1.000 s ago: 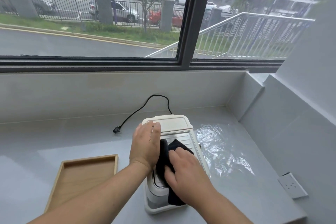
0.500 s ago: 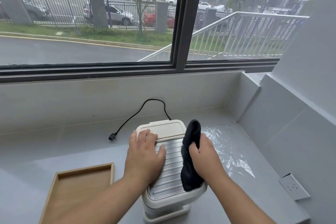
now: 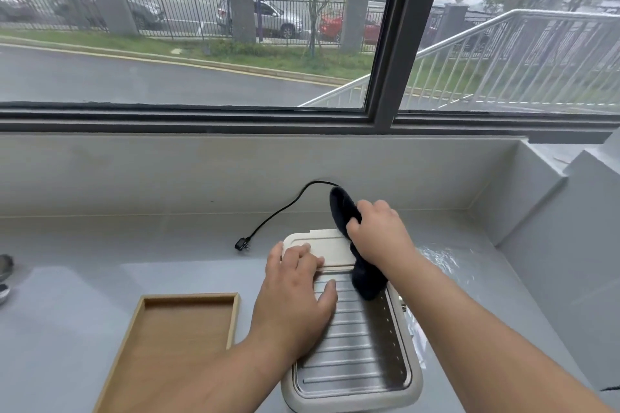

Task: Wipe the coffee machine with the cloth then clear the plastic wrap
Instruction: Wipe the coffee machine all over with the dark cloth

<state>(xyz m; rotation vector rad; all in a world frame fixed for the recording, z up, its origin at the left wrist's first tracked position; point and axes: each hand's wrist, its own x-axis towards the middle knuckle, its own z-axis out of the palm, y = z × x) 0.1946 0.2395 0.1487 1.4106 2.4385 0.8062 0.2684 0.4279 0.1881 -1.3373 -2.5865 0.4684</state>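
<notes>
The cream coffee machine (image 3: pixel 355 345) stands on the grey counter, seen from above, with a ribbed metal top plate and a cream lid at its far end. My left hand (image 3: pixel 297 292) lies flat on the left part of its top, fingers spread. My right hand (image 3: pixel 377 231) grips a dark cloth (image 3: pixel 349 221) over the machine's far right corner; the cloth's lower end touches the ribbed plate. Clear plastic wrap (image 3: pixel 443 261) lies crinkled on the counter to the right of the machine, partly hidden by my right forearm.
A shallow wooden tray (image 3: pixel 188 298) sits on the counter left of the machine. The machine's black power cord (image 3: pixel 275 214) trails to an unplugged plug behind it. A grey wall rises at the right, and a window ledge runs along the back.
My right hand has carried the cloth from the near end of the machine's top up its right side to the far corner. My left hand has stayed on top.
</notes>
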